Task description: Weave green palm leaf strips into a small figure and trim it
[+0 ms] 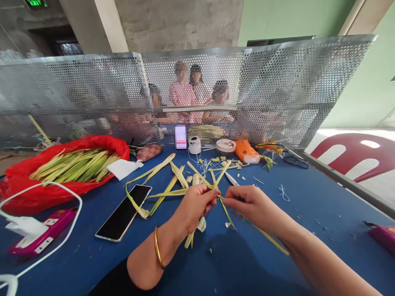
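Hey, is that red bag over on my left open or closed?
Open: the red bag's rim is spread wide, showing yellow-green leaf strips heaped inside.

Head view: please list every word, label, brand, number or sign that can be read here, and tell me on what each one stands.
"EXIT": on the green sign, at the top left.
Upright phone: its screen is too blurred to read.
Orange pack and roll: any print is too small to read.
Red oval, at the right: I cannot tell whether its white shapes are letters.
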### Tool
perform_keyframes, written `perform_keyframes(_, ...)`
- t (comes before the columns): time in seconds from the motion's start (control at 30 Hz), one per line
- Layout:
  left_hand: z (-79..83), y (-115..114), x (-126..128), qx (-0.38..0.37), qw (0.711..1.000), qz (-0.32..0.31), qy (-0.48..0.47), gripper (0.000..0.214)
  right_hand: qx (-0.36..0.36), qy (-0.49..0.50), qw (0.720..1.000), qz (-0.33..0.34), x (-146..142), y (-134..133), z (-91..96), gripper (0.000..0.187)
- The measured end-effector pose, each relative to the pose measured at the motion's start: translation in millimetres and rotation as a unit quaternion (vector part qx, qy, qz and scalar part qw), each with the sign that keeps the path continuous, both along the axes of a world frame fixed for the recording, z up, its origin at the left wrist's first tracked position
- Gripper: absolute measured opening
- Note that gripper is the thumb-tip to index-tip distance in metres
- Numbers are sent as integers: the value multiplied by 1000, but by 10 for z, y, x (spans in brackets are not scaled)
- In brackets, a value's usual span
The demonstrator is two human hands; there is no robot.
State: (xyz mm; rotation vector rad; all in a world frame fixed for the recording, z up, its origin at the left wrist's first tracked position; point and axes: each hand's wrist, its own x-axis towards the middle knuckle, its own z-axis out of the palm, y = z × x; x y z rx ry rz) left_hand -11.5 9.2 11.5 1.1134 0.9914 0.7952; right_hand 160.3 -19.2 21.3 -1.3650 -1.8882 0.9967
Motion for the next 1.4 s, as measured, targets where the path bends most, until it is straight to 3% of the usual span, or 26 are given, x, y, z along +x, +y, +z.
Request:
perform_keyframes(0.23,-40,4,2,-2,999,35,-23,23,-2,-18,1000,10,1,24,-8,27)
perform_keyframes(0.33,-26,22,-2,1,999,27,-33,26,-15,-7,1000,-15,26,91,-59,29)
perform_keyframes(0.47,11,8,-2,-38,998,-28,-41,42,-61,157,983,-75,23,187,-172,32)
perform_keyframes(0.6,21,-56,23,-61,997,-55,-11,37,-152,353,922,-51,-55,186,-251,30)
perform_keyframes(0.67,20,-79,35,-65,996,-54,-6,31,-154,399,902,-57,-101,165,-260,29)
perform_keyframes(0.73,21,-87,40,-71,996,-51,-4,26,-126,406,900,-93,-141,146,-258,28)
perform_keyframes(0.93,13,-96,42,-84,995,-56,7,23,-23,362,912,-192,-213,142,-300,28)
perform_keyframes(1.03,-1,-107,46,-94,994,-46,-22,26,33,272,942,-195,-188,166,-307,28)
perform_keyframes(1.1,-3,-103,42,-98,993,-34,-55,32,112,178,954,-211,-142,157,-266,22)
perform_keyframes(1.13,-1,-95,38,-94,992,-26,-74,34,170,127,949,-232,-118,138,-233,20)
perform_keyframes(1.2,5,-70,26,-79,990,-6,-113,36,301,31,912,-278,-86,70,-159,17)
perform_keyframes(1.27,7,-40,19,-58,987,22,-150,30,369,-32,892,-261,-96,-12,-113,22)
perform_keyframes(1.33,-1,-19,25,-42,981,47,-184,26,322,-48,928,-181,-158,-71,-129,28)
perform_keyframes(1.4,-16,-16,43,-38,976,58,-207,26,211,-38,968,-128,-253,-89,-203,25)
